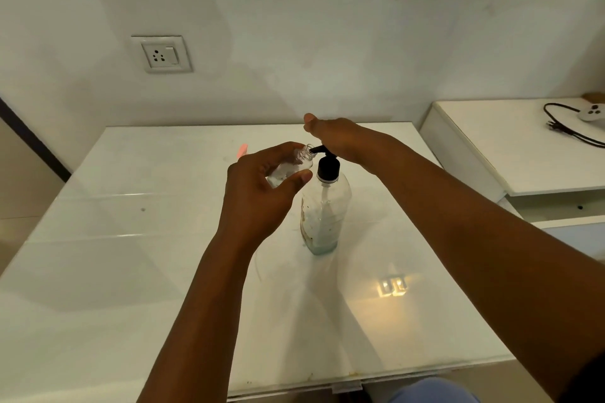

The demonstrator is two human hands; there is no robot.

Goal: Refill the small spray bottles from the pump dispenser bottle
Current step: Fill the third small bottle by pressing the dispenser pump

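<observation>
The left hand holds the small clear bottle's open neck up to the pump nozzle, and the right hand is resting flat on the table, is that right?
Not quite: in the head view the right hand presses down on the pump head of the dispenser bottle. The left hand does hold the small bottle to the nozzle.

table [131, 271]: glossy white | pump bottle [324, 216]: clear plastic (black matt pump)

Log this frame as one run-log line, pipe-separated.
step: filling | left hand: holds small spray bottle, uncapped, tilted to spout | right hand: presses pump dispenser bottle head | dispenser upright on table
</observation>
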